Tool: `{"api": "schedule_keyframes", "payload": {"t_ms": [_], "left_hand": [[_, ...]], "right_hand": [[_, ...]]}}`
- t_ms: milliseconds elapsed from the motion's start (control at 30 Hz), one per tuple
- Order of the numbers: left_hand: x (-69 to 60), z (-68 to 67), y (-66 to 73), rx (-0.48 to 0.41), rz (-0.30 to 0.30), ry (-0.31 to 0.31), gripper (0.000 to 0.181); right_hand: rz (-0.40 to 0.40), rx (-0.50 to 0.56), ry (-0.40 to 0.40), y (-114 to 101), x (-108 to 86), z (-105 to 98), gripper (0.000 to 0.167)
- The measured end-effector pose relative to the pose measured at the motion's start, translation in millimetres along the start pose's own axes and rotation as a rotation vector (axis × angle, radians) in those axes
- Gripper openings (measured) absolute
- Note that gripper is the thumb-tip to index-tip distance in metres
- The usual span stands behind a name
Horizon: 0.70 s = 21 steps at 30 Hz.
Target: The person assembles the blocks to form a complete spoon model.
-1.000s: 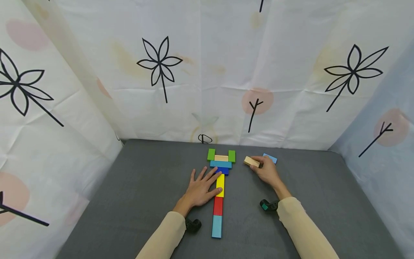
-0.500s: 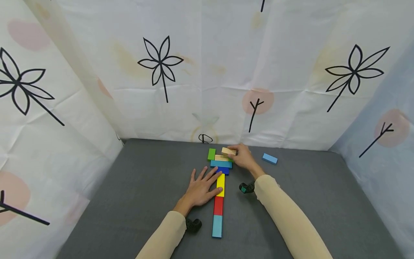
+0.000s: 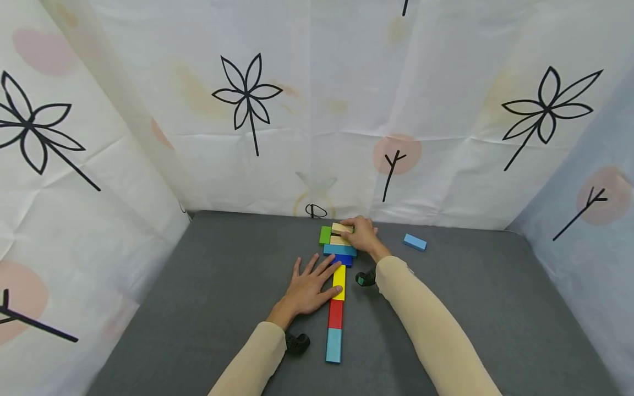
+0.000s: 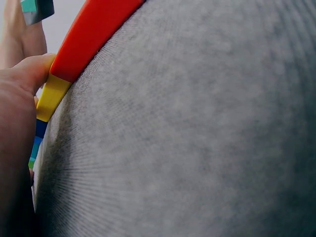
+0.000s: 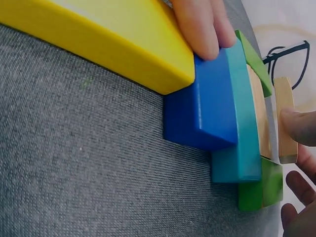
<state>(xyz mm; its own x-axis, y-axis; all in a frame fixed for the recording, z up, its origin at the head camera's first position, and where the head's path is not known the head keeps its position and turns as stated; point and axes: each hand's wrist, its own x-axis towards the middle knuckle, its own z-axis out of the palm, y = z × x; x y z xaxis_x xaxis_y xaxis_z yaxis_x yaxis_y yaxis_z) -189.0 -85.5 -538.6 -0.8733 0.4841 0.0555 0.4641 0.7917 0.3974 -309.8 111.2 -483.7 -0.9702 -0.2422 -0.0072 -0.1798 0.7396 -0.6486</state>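
My right hand (image 3: pixel 364 234) pinches a plain wooden block (image 5: pixel 285 118) between thumb and fingers, at the far end of a line of blocks. In the right wrist view it is apart from another wooden block (image 5: pixel 260 113), which lies between a left green block (image 3: pixel 324 235) and a right green block (image 5: pixel 272 182). Below these come a teal-blue block (image 3: pixel 339 250) and a dark blue block (image 3: pixel 345 261). Fingers spread, my left hand (image 3: pixel 304 290) touches the dark blue block and the yellow block (image 3: pixel 339 279). A red block (image 3: pixel 335 314) and a light blue block (image 3: pixel 334 345) continue the line.
A loose blue block (image 3: pixel 415 242) lies on the grey table (image 3: pixel 238 264) to the right of my right hand. Patterned white cloth (image 3: pixel 337 110) hangs behind the table and along both sides.
My right hand has carried the wooden block leftward, from beside the loose blue block to the space by the green blocks. My left hand has stayed in place.
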Motion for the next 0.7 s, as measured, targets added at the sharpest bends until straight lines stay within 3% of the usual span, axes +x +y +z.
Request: {"api": "schedule_keyframes", "payload": {"t_ms": [300, 700], "left_hand": [[0.6, 0.2, -0.3, 0.014, -0.019, -0.025, 0.068], [1.2, 0.5, 0.4, 0.026, -0.018, -0.014, 0.068]], "right_hand": [[0.029, -0.005, -0.015, -3.8, 1.4, 3.3, 0.034], [0.041, 0.0, -0.034, -1.5, 4.8, 5.4, 0.034]]}}
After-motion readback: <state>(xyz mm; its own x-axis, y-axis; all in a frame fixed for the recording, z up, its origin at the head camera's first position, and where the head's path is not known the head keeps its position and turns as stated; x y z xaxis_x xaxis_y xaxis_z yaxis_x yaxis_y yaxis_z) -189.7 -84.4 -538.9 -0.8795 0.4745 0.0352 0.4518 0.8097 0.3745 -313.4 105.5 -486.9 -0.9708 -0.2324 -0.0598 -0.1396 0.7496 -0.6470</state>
